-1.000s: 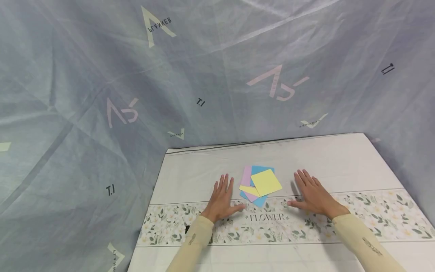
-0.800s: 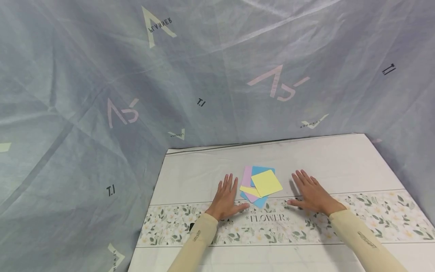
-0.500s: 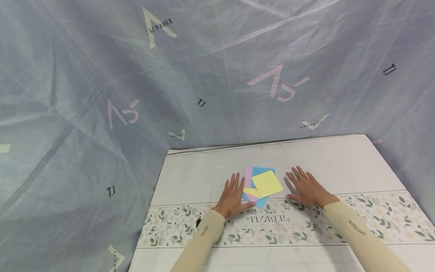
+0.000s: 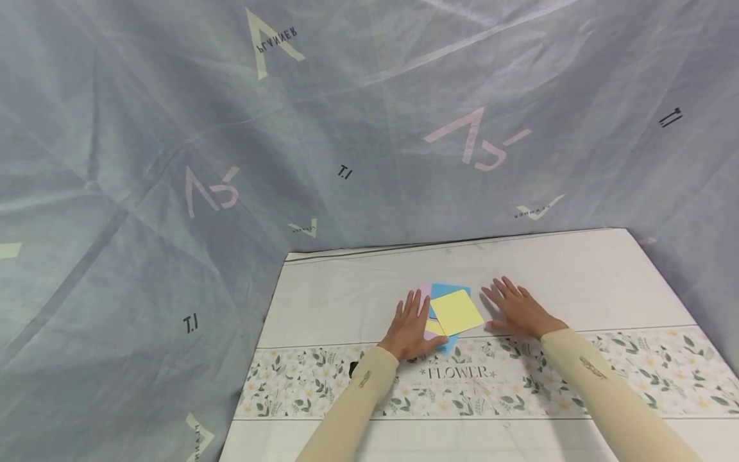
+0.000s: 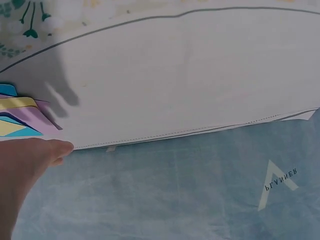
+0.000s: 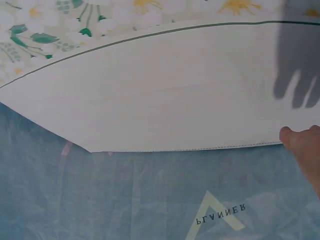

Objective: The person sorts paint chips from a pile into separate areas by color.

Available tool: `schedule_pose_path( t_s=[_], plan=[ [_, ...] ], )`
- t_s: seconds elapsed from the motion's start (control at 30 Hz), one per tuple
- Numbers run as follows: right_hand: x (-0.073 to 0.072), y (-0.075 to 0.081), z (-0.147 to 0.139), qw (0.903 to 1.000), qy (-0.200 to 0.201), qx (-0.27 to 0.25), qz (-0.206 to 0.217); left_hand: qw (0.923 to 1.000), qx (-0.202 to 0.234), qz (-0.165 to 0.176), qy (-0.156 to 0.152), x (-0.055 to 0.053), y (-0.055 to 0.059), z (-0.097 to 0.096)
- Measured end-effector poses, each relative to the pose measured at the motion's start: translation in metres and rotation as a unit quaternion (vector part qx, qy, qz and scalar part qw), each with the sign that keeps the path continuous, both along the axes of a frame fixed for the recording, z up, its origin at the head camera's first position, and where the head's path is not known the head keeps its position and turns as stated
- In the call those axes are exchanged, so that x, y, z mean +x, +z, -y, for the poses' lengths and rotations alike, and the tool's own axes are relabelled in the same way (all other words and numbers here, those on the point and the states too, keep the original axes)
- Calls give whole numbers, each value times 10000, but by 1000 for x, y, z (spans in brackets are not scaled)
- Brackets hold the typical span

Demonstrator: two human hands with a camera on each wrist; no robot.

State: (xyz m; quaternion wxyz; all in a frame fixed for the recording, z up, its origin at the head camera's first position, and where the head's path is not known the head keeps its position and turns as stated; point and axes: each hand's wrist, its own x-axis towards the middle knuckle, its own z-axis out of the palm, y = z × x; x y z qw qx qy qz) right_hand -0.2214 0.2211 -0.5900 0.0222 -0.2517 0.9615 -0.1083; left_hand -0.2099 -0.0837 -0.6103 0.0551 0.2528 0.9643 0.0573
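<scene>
Several square, round-cornered colored cards overlap in a loose pile in the head view. A yellow card (image 4: 457, 313) lies on top, with a blue card (image 4: 452, 289) behind it and a strip of a lilac card (image 4: 425, 290) at the left. My left hand (image 4: 408, 330), fingers extended and thumb out, covers the pile's left side; whether it touches the cards I cannot tell. In the left wrist view, the fanned card edges (image 5: 20, 103) show beyond that hand. My right hand (image 4: 516, 312), fingers spread, is just right of the pile, apart from it and holding nothing.
The cards lie on a white cloth (image 4: 346, 295) with a flower-printed band (image 4: 288, 385) lettered FLOWER. A grey-blue sheet (image 4: 369, 128) hangs at the back and both sides. A small black object (image 4: 353, 369) shows by the left wrist.
My left hand has moved right, over the left edge of the cards. My right hand has shifted left and slightly farther away, closer to the pile. The cards look unmoved.
</scene>
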Motion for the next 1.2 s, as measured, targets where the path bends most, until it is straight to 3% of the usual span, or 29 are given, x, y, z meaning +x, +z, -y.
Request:
schedule_pose_path(
  t_s=[0.33, 0.57, 0.73, 1.2],
  plan=[
    [-16, 0, 13, 9988, -93, -252, 421, 9990, -54, 265, 354, -6, -7, -11],
    [-23, 1, 18, 9992, 48, -157, 351, 9981, -21, 289, 550, -11, -14, -19],
    [-28, 3, 21, 9996, 155, -122, 213, 9977, -56, 286, 608, -12, -13, -26],
    [-34, 2, 29, 9992, 148, 76, 360, 9961, -149, 377, 790, -12, -13, -29]
  ],
)
